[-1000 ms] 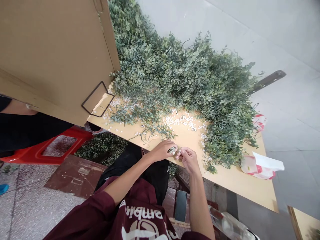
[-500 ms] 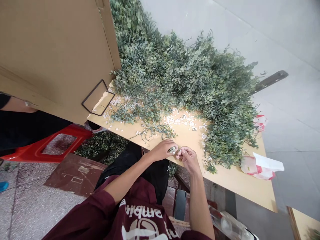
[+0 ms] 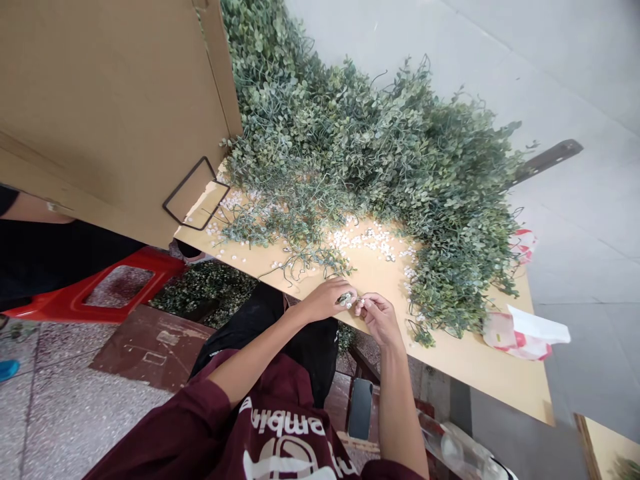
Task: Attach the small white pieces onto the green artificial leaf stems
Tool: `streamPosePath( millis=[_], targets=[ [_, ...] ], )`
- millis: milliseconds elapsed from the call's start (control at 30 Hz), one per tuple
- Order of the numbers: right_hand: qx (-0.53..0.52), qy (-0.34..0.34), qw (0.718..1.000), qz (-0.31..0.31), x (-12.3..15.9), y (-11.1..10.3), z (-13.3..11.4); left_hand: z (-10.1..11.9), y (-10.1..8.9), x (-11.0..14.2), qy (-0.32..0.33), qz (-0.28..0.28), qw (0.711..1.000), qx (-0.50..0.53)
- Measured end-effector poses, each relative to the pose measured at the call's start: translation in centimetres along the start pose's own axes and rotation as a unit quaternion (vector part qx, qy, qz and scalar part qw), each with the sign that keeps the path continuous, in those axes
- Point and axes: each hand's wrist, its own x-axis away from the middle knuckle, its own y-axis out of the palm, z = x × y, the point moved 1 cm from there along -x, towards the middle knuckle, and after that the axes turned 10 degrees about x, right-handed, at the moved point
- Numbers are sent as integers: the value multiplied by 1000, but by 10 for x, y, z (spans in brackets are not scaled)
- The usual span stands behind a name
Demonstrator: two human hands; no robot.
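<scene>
A large sheet of tan corrugated cardboard [image 3: 110,113] looms over the upper left, with a black rectangular wire frame [image 3: 196,193] at its lower corner. Past it, a heaped mass of artificial green leafy vines [image 3: 373,163] spills over a pale yellow wooden tabletop [image 3: 475,363], and small white pellets [image 3: 363,239] lie scattered along the foliage's edge.

Off to one side sit the containers: a red plastic crate [image 3: 133,297] with a rectangular opening, down near the floor, and a crumpled red-and-white plastic bag [image 3: 510,337] at the far end of the table, its contents hidden. A clear plastic bottle [image 3: 450,450] lies low at the bottom edge. The person's maroon sweatshirt [image 3: 165,427] carries white lettering, upside down from here and partly folded, ending in what looks like "mbia", above a round white logo. A black phone [image 3: 360,408] sits below the table edge.

At the table's near edge, the left hand [image 3: 325,301] is closed on a small green-and-white sprig [image 3: 345,299], held just above the tabletop. The right hand [image 3: 380,320] is right beside it — its fingertips [image 3: 361,304] are pinched together, though whatever lies between them is too small to make out.
</scene>
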Motion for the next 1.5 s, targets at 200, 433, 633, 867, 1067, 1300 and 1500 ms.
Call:
streamPosePath(
  millis=[200, 433, 633, 867, 1067, 1300, 1500],
  targets=[
    [2, 3, 1000, 7, 0, -3, 3, 0, 1, 0, 4, -3, 1000, -8],
    [17, 1, 1000, 12, -2, -7, 8, -1, 1, -1, 8, -2, 1000, -5],
    [13, 4, 1000, 17, -1, -4, 4, 0, 1, -1, 7, -2, 1000, -2],
    [10, 10, 1000, 6, -2, -3, 1, 1, 1, -1, -1, -6, 1000, -4],
    [6, 15, 1000, 0, -3, -2, 0, 0, 2, -1, 7, 1, 1000, -15],
    [16, 17, 1000, 1, -3, -6, 4, -2, 3, 0, -3, 5, 1000, -9],
    [18, 9, 1000, -3, -2, -6, 5, -2, 3, -1, 3, 10, 1000, -11]
  ],
)
